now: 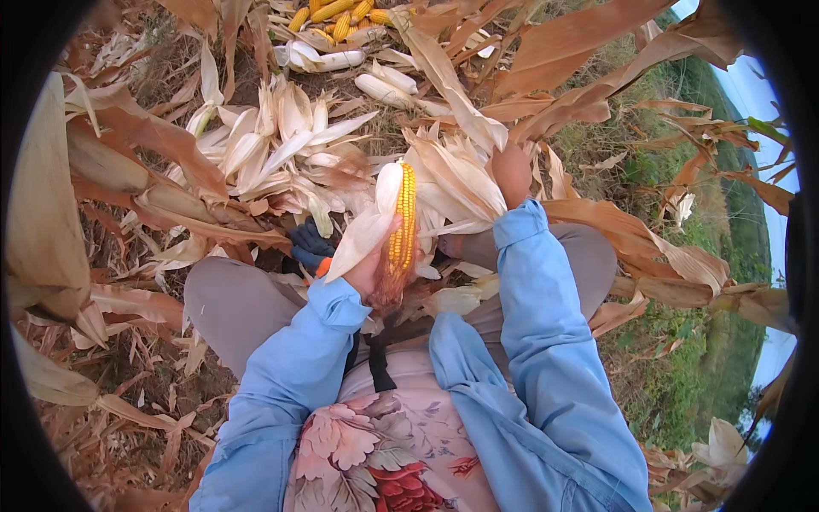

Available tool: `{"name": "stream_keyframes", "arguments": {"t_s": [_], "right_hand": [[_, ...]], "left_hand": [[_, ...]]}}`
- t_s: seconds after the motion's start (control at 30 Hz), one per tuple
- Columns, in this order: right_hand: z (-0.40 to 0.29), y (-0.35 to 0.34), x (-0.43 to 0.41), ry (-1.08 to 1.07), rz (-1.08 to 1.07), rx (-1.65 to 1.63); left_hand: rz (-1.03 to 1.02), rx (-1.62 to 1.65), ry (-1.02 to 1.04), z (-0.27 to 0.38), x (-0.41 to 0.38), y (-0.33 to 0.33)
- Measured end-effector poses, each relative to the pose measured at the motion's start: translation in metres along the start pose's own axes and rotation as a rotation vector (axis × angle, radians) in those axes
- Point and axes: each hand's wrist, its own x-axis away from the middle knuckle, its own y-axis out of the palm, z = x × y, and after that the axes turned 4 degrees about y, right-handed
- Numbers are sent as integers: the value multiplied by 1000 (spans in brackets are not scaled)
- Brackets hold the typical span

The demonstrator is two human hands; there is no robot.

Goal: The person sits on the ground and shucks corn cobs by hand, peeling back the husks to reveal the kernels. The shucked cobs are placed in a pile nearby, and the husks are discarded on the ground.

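My left hand [373,267] grips a partly husked ear of corn [402,217], held upright above my lap. Yellow kernels show along its right side, pale husk [365,237] still covers the left, and reddish-brown silk [391,285] hangs at the lower end. My right hand [512,173] is stretched forward over the right knee, against dry corn husks [457,169] and a long dry leaf. Its fingers are hidden, so whether they hold any of this is unclear. A dark blue glove [310,243] with an orange cuff lies beside my left knee.
Loose husks [275,141] are heaped in front. Beyond are pale unhusked ears [384,88] and a pile of bare yellow ears [339,16]. Dry cornstalks [173,205] and broad brown leaves [582,48] crowd both sides. Green growth [678,371] stands at right.
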Motion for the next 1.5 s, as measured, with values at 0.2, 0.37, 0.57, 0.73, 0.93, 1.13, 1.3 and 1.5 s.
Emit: {"name": "stream_keyframes", "arguments": {"t_s": [0.2,0.37,0.57,0.73,0.93,1.13,1.3,1.5], "right_hand": [[2,2,21,72,-149,323],[-36,-21,68,-504,46,-69],[-91,-42,109,-1045,-389,-355],[-104,-31,96,-1215,-458,-276],[-112,-30,90,-1273,-485,-245],[-111,-21,88,-1186,-473,-411],[-111,-2,75,-812,-699,-627],[-103,22,58,-422,-741,-916]], "left_hand": [[66,-50,139,-4,-11,-19],[80,-116,191,-6,-15,-23],[19,-413,282,-6,-21,-39],[-82,-828,503,2,-24,-43],[-115,-940,464,12,-17,-35],[-81,-811,319,14,-8,-14],[-64,-903,233,4,-18,-30],[21,-1056,253,-1,-13,-20]]}}
